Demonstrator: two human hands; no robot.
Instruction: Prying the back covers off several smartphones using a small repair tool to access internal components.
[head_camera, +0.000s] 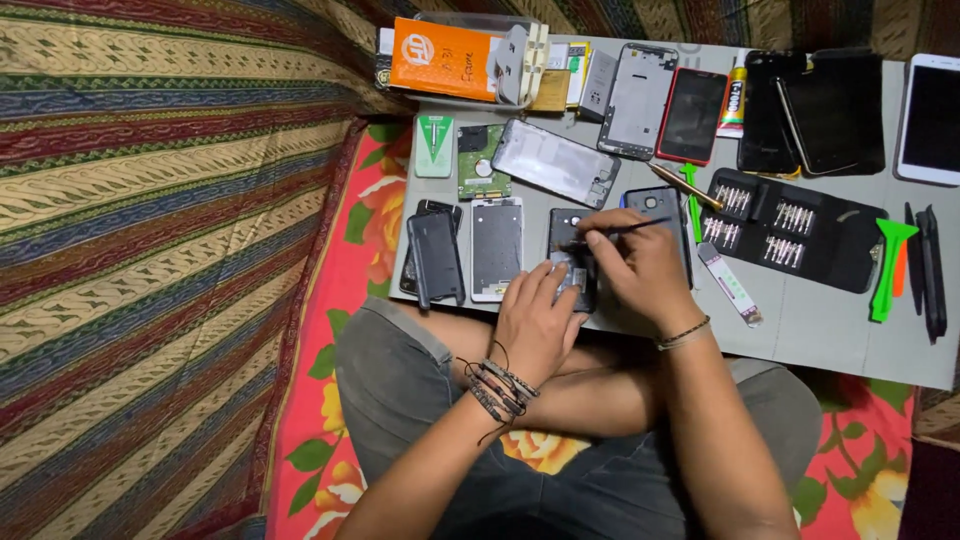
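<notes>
Opened phone (570, 250) lies lengthwise away (under both hands).

1. Opened phone (571, 258): lower half covered by left hand (536, 322) and right hand (640, 268); internal parts too small to identify.
2. Thin tool (625, 231) in right hand: tip contact point too small to judge.
3. White phone (929, 118): right side cut off by the picture's edge.
4. Bit case (790, 228): individual bits too small to distinguish.
5. Clear box (470, 20): top cut off by the upper edge.
6. Black phone (431, 209): mostly hidden beneath black cover (437, 257).
7. Both forearms: cut off at the lower edge.
</notes>
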